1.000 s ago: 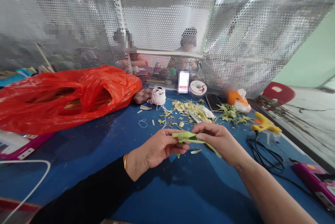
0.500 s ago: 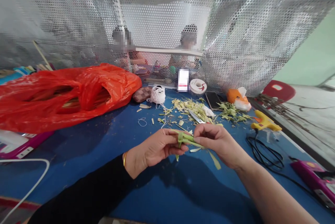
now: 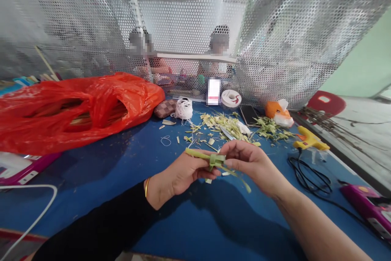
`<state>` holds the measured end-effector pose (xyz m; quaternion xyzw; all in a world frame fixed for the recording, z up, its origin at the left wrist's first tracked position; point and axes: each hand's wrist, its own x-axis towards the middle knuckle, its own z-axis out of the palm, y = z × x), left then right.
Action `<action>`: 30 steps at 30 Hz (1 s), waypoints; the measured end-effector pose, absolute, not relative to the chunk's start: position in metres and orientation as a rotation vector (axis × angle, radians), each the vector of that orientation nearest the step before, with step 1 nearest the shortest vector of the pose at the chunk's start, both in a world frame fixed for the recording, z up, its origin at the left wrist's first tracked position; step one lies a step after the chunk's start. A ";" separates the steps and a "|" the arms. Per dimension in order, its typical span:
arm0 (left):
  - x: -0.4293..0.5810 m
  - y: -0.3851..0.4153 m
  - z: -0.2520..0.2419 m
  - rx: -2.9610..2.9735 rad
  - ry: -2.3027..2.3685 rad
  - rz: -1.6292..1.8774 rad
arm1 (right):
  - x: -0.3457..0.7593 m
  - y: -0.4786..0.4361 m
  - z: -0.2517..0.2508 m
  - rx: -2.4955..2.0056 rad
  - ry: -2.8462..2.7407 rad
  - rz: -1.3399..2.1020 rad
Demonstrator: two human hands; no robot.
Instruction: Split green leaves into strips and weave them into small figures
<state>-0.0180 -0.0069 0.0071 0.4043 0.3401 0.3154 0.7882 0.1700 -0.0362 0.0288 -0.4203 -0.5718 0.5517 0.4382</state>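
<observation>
Between my two hands is a small weave of flat green leaf strips [image 3: 216, 160], with one strip end lying over the back of my left hand and thinner tails hanging to the lower right. My left hand [image 3: 187, 172] grips the weave between thumb and fingers. The thumb and fingertips of my right hand [image 3: 249, 165] pinch its right edge. Just beyond my right hand, scissors [image 3: 226, 134] rest among pale green leaf scraps [image 3: 220, 123], their handles hidden.
A red plastic bag [image 3: 82, 110] fills the left side of the blue table [image 3: 146, 228]. Behind the hands are a ball of white string [image 3: 183, 109], a white spool [image 3: 231, 98] and a dark phone [image 3: 249, 115]. A yellow glue gun [image 3: 311, 139] with black cable lies right. Two people sit behind the perforated screen.
The weave has turned in my fingers, and a strip end now points left over my left hand. My right hand has shifted slightly left. The camera view has tilted slightly.
</observation>
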 end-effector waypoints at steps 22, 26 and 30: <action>-0.016 -0.009 0.012 0.799 0.718 0.693 | 0.164 -0.035 0.023 -1.078 -1.249 1.457; -0.017 -0.007 0.011 0.772 0.685 0.702 | 0.168 -0.033 0.024 -1.099 -1.290 1.459; -0.017 -0.008 0.011 0.871 0.714 0.714 | 0.169 -0.033 0.021 -1.094 -1.282 1.422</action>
